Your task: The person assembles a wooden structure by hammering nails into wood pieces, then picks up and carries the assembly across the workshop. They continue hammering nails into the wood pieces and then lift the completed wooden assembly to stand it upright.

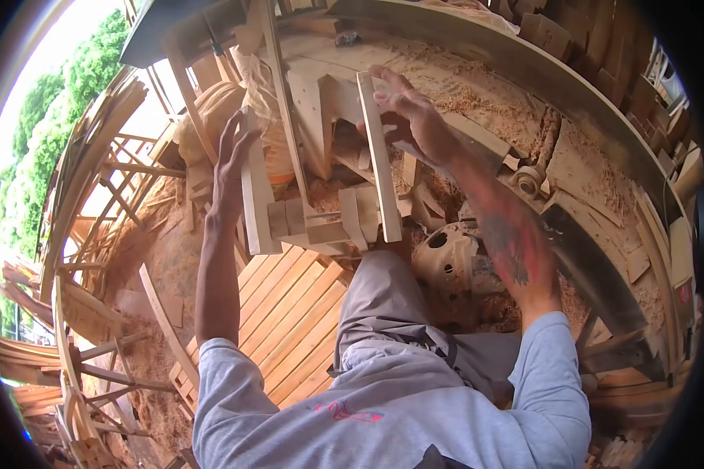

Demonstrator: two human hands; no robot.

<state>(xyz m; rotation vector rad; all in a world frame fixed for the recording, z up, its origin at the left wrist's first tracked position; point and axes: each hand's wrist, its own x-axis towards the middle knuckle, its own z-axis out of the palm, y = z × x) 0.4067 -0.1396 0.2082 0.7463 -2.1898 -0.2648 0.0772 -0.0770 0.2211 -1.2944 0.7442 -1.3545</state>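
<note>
Two pale wooden pieces stand roughly side by side in front of me with a gap between them. My left hand (pixel 231 152) grips the left wooden board (pixel 257 191) from its outer side, fingers along its upper edge and the thumb hidden. My right hand (pixel 414 117) is at the upper end of the right wooden slat (pixel 378 160), with its fingertips against the top and side and the fingers curved. Between and behind the lower ends of these pieces sit several small wooden blocks (pixel 353 219).
A slatted wooden panel (pixel 289 313) lies by my left leg. A round, dusty metal part with holes (pixel 443 262) is beside my knee. A sawdust-covered bench (pixel 477 86) curves behind, and stacked wooden frames (pixel 109 184) stand on the left.
</note>
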